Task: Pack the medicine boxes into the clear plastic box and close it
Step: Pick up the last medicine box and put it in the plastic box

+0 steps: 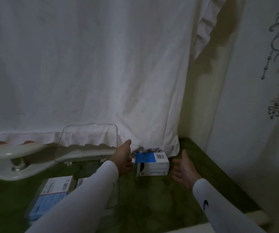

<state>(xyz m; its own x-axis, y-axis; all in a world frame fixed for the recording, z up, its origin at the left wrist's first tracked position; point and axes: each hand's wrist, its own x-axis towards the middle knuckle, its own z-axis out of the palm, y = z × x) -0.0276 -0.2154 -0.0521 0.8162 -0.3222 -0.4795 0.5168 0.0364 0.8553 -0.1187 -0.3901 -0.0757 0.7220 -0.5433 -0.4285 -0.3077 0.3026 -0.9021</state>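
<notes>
The green surface [152,199] carries the clear plastic box [88,165] at about nine o'clock from the hands, lid raised, medicine boxes already inside. One blue and white medicine box [152,163] stands loose at twelve o'clock, long axis running left to right. The left hand [124,158] flanks its left end, almost touching; the right hand [183,169] sits slightly further off. Both sets of fingers [175,175] are spread wide, holding nothing.

Clear plastic box [113,195] sat open (lid up), 2 medicine boxes [54,190] inside, blue-white box [152,163] outside.
</notes>
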